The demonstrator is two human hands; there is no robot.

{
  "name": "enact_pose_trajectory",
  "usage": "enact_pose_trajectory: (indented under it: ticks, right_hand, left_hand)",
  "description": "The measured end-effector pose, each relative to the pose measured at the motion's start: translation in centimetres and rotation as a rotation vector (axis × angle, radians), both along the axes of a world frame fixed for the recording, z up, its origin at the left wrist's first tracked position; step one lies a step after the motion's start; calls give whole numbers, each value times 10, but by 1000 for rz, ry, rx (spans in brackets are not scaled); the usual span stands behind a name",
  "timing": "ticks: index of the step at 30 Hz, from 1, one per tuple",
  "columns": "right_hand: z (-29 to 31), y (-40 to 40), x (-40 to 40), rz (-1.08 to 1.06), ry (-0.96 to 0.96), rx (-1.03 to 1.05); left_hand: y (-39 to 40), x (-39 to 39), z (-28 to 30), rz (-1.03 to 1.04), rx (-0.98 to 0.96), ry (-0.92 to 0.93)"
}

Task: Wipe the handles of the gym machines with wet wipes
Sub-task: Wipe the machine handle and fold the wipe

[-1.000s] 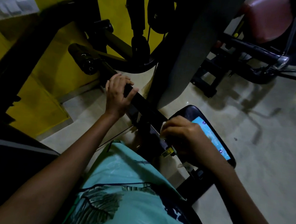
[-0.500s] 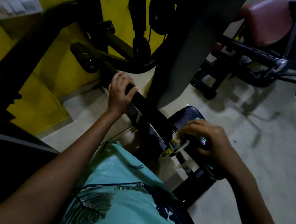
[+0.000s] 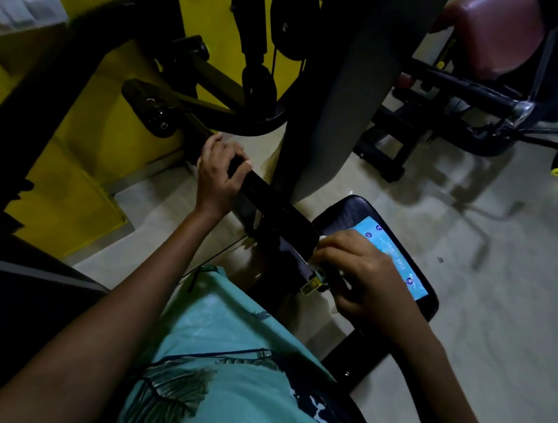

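Observation:
A black machine bar (image 3: 271,203) runs diagonally from the upper left down toward my lap. My left hand (image 3: 218,172) grips its upper part, fingers curled round it. My right hand (image 3: 355,271) is closed over the bar's lower end, where a small yellow tag (image 3: 309,288) sticks out. A bit of white wipe (image 3: 323,238) shows at my right fingertips; most of it is hidden under the hand. A blue wet wipe pack (image 3: 399,262) lies on the black padded seat (image 3: 346,211) just behind my right hand.
A padded roller (image 3: 150,108) ends the bar at the upper left. A wide dark upright post (image 3: 338,97) stands behind the bar. The yellow wall (image 3: 70,155) is at left. Another machine with a maroon pad (image 3: 489,30) stands at upper right on the pale floor (image 3: 485,302).
My right hand slid down and right along the bar's lower end, then came back up toward the bar, uncovering the blue pack again. My left hand kept its grip.

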State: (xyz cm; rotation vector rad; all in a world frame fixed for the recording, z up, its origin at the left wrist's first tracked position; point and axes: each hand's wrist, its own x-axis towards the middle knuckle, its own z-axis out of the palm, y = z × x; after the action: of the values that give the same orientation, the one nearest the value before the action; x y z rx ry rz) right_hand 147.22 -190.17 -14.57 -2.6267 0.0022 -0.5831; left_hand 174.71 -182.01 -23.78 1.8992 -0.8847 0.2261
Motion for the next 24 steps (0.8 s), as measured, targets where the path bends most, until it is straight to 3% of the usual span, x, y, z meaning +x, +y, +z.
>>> enact_pose_trajectory:
  ticks: [2,4,11,16,21,23,24]
  right_hand:
    - [1,-4,-1,8,-11,85]
    - [-1,-9,-1,-81,-68,295]
    - [-20,7,-5,-649,2,1441]
    - [-22,30,-2,-557,30,2161]
    - [-1,44,-15,-490,74,2353]
    - [9,45,-21,-507,-49,2296]
    - [8,42,-24,-569,-137,2170]
  left_hand:
    - [1,1,0,1,4,-9]
    - [2,1,0,8,0,-12]
    - [0,0,-1,10,-6,2]
    - [-1,-3,0,7,-23,30]
    - [-1,-2,0,-1,-23,30]
    - [-1,-2,0,-8,-25,43]
    - [-1,-1,-1,-10,-26,53]
